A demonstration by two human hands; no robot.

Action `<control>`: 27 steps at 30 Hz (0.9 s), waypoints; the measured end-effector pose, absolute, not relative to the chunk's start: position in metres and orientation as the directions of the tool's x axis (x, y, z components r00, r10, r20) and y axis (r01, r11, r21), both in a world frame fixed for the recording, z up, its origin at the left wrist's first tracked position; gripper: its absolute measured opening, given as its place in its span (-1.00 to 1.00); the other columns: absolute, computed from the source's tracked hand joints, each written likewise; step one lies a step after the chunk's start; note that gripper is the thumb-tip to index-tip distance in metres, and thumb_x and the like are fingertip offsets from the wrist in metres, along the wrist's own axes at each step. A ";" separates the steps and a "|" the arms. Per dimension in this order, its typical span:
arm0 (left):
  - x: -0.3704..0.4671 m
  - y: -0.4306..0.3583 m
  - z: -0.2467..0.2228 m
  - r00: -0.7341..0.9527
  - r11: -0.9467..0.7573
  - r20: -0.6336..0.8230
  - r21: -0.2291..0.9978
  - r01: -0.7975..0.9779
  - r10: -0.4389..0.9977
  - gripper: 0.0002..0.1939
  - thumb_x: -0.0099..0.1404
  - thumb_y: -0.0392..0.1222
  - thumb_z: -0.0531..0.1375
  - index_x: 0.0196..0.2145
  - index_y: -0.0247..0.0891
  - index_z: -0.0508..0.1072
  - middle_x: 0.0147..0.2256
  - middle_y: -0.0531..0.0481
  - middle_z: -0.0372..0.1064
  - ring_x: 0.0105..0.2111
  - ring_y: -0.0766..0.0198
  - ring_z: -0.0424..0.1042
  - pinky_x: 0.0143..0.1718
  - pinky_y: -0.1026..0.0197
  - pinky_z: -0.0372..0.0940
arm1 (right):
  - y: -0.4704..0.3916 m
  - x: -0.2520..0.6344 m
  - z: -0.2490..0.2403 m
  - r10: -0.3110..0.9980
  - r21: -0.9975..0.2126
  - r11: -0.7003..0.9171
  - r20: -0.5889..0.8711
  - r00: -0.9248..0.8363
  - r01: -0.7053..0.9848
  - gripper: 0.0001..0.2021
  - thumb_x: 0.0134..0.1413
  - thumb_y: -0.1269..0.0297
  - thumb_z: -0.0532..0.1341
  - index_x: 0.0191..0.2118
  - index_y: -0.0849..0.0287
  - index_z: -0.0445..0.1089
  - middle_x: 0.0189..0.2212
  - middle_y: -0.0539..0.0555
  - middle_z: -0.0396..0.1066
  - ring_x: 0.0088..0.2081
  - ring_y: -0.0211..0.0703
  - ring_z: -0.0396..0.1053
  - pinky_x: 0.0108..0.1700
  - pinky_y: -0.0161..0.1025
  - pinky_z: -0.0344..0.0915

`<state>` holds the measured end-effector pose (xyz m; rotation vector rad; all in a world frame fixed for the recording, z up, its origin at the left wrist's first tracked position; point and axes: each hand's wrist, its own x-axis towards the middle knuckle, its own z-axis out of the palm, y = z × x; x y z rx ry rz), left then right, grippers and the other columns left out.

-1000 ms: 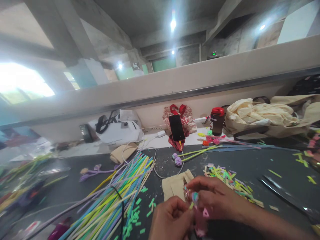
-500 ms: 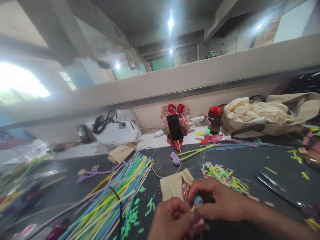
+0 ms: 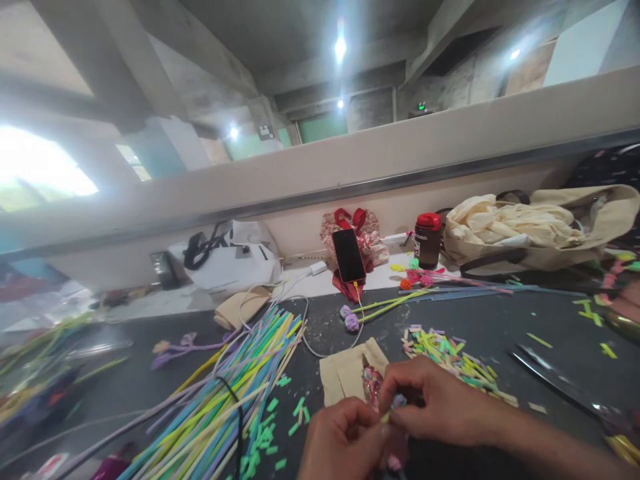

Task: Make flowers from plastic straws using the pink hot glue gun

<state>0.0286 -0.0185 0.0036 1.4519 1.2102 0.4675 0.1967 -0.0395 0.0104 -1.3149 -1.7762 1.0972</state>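
My left hand (image 3: 344,437) and my right hand (image 3: 433,400) meet low in the middle, fingertips pinched together. Between them is a small pipe-cleaner flower with a blue-and-lilac head (image 3: 399,401), mostly covered by the right fingers. A short pale yellow bit (image 3: 385,418) shows where the fingertips meet. Just below, a pink piece (image 3: 394,461) is partly hidden and blurred. Behind the fingers, a red patterned object (image 3: 371,381) lies at the edge of a tan paper or cloth piece (image 3: 345,373).
Left of my hands lies a bundle of pastel pipe cleaners (image 3: 225,393). Short cut pieces (image 3: 450,353) are heaped on the right, near metal tweezers or scissors (image 3: 550,380). Farther back are purple flowers (image 3: 352,323), a charging phone (image 3: 349,256), a red-lidded bottle (image 3: 428,241) and bags.
The blue-and-lilac head has turned and sunk behind my right fingers, so less of it shows. The pink piece below has shifted slightly downward. Both hands stay pinched together.
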 end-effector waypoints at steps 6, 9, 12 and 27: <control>0.028 -0.016 -0.006 0.379 0.024 -0.247 0.862 0.506 0.892 -0.76 -0.01 -0.03 0.15 -0.60 -0.27 0.33 -0.75 0.11 0.24 -0.74 0.44 0.10 -0.69 0.37 -0.08 | -0.039 0.197 0.009 0.967 -0.859 0.177 0.061 -0.248 0.481 -0.78 -0.26 0.54 0.11 -0.44 0.20 0.44 -0.60 -0.11 0.29 -0.55 -0.36 0.16 -0.53 -0.46 0.05; 0.029 -0.015 -0.005 0.349 -0.030 -0.207 0.823 0.567 0.914 -0.74 -0.02 -0.01 0.15 -0.65 -0.25 0.30 -0.76 0.12 0.20 -0.72 0.43 0.11 -0.67 0.37 -0.09 | -0.038 0.198 0.008 0.970 -0.849 0.177 0.063 -0.236 0.498 -0.78 -0.28 0.54 0.12 -0.44 0.19 0.43 -0.60 -0.12 0.28 -0.55 -0.36 0.16 -0.54 -0.47 0.03; 0.029 -0.014 -0.001 0.326 -0.016 -0.213 0.816 0.578 0.921 -0.77 -0.06 -0.03 0.19 -0.49 -0.25 0.39 -0.78 0.20 0.15 -0.72 0.42 0.10 -0.65 0.37 -0.06 | -0.038 0.199 0.006 0.969 -0.856 0.161 0.044 -0.241 0.491 -0.79 -0.25 0.53 0.11 -0.43 0.18 0.42 -0.61 -0.13 0.26 -0.58 -0.38 0.14 -0.56 -0.47 0.03; 0.026 -0.014 0.004 0.395 0.171 -0.332 0.904 0.391 0.856 -0.75 -0.04 -0.01 0.15 -0.63 -0.25 0.28 -0.76 0.09 0.27 -0.76 0.47 0.04 -0.69 0.38 -0.13 | -0.022 0.217 0.006 0.998 -0.999 0.003 0.000 -0.064 0.047 -0.62 0.13 0.01 0.00 -0.36 0.24 0.36 -0.54 -0.01 0.37 -0.59 -0.32 0.28 -0.62 -0.42 0.06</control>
